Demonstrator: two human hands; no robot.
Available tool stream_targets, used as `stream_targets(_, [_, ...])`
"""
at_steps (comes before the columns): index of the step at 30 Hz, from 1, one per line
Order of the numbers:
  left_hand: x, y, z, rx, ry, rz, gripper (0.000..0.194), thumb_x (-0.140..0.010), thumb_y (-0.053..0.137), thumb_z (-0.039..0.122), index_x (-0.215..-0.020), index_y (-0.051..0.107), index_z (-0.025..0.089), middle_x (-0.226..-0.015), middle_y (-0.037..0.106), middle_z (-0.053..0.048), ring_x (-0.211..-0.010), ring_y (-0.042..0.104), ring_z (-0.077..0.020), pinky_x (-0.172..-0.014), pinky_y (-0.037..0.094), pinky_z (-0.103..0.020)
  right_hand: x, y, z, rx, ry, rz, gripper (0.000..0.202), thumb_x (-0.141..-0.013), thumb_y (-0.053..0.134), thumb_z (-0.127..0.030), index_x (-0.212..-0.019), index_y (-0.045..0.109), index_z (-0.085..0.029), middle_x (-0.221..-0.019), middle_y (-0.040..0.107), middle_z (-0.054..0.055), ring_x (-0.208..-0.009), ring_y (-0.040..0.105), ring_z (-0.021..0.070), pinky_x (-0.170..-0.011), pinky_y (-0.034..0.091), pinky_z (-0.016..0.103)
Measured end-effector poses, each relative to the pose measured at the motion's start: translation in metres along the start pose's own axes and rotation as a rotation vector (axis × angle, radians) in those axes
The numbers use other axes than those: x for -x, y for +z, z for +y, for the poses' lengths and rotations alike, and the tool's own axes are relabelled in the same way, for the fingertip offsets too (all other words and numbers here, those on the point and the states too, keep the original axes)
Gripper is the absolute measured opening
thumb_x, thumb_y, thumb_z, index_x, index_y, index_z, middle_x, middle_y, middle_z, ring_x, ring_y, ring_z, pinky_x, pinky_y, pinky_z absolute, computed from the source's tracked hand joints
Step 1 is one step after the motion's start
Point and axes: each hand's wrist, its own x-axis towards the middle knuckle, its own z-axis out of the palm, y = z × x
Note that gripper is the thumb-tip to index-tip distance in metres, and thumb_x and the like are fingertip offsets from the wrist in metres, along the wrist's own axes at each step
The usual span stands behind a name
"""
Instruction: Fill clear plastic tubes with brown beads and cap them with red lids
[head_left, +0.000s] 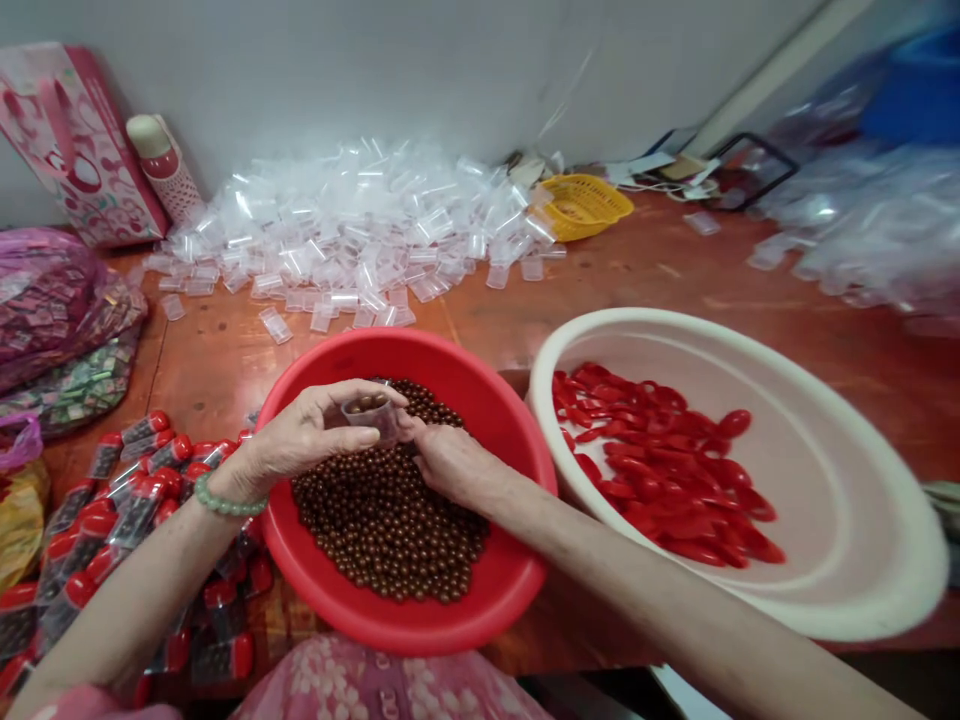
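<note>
My left hand [322, 430], with a green bead bracelet at the wrist, is closed round a small clear plastic cup [381, 418] with a few brown balls in it. The cup is tilted over a red basin [405, 640] that holds a heap of brown balls [397, 520]. Against the cup's lower end rests my right hand [450, 458], its fingers pressed together; whether they grip the cup or something else is hidden. A white basin [840, 480] on the right holds red spoon-shaped pieces [675, 460].
Red-capped filled containers [142, 490] are piled at the left. Clear cups [360, 220] are heaped along the wall near a yellow basket [585, 205]. A pink bag [79, 150], a flask [161, 165] and plastic sacks [60, 310] stand at the left; more clear plastic [877, 220] lies at the right.
</note>
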Motion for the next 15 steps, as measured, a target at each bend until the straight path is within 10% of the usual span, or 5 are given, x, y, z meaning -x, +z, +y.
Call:
stream_targets(10, [0.004, 0.015, -0.008, -0.454, -0.031, 0.173, 0.028, -0.085, 0.061, 0.024, -0.111, 0.065, 0.015, -0.104, 0.068, -0.008, -0.096, 0.062, -0.0168, -0.088, 0.046, -0.03, 0.036, -0.022, -0.004, 0.041, 0.008, 0.073, 0.027, -0.091, 0.05, -0.021, -0.116, 0.053, -0.012, -0.11, 0.064, 0.018, -0.092, 0.068, 0.03, -0.074, 0.052, 0.038])
stream_targets(15, [0.003, 0.015, -0.014, -0.392, -0.063, 0.228, 0.032, -0.082, 0.063, 0.027, -0.111, 0.064, 0.013, -0.1, 0.069, -0.007, -0.093, 0.063, -0.0159, -0.086, 0.047, -0.029, 0.069, -0.044, 0.022, -0.226, -0.07, 0.305, 0.017, -0.092, 0.052, -0.029, -0.099, 0.063, -0.019, -0.097, 0.071, 0.008, -0.091, 0.068, 0.0229, -0.083, 0.051, 0.033])
